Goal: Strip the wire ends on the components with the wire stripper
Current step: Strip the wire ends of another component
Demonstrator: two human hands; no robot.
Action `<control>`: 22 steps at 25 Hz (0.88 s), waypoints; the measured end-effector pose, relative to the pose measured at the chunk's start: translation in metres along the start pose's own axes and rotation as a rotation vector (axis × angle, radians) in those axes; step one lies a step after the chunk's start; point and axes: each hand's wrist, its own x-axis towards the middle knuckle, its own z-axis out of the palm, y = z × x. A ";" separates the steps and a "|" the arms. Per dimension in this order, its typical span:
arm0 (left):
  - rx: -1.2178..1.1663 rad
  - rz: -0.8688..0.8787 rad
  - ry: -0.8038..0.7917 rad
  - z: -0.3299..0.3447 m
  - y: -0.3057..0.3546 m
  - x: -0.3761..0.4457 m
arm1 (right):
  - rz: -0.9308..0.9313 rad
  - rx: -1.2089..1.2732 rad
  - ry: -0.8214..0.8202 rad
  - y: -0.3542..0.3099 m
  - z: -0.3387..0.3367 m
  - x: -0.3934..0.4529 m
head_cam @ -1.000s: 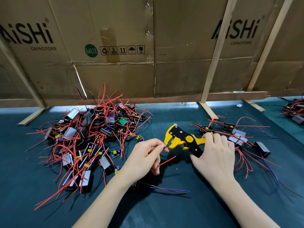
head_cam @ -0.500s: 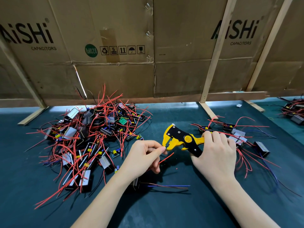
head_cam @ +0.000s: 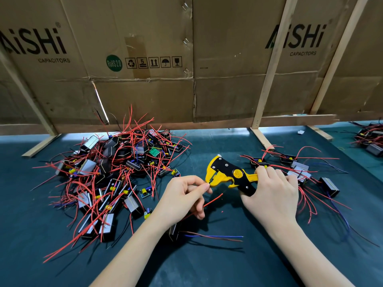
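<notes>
My right hand (head_cam: 271,195) grips the handles of a yellow and black wire stripper (head_cam: 228,174), jaws pointing left. My left hand (head_cam: 182,198) pinches a thin dark wire between thumb and forefinger, with the wire's end in the stripper's jaws. A red wire (head_cam: 213,200) sticks out to the right below my left fingers. Under my left wrist a small black component (head_cam: 173,232) rests on the mat, mostly hidden, with blue and brown wires (head_cam: 213,237) trailing right.
A big heap of black components with red wires (head_cam: 112,172) lies on the dark green mat (head_cam: 207,266) at the left. A smaller group (head_cam: 300,172) sits behind my right hand. Cardboard walls on wooden struts (head_cam: 269,79) close off the back. More components (head_cam: 371,139) lie far right.
My left hand has brought the wire end up into the stripper's jaws. The stripper has shifted slightly left toward it. The red wire now hangs lower.
</notes>
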 end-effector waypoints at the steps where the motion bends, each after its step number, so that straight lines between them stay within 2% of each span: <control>1: 0.001 0.000 0.000 0.000 0.000 0.000 | 0.000 0.000 -0.004 0.000 0.001 0.000; 22: -0.003 -0.027 0.015 -0.001 0.001 -0.001 | -0.016 0.014 -0.030 0.000 0.001 0.000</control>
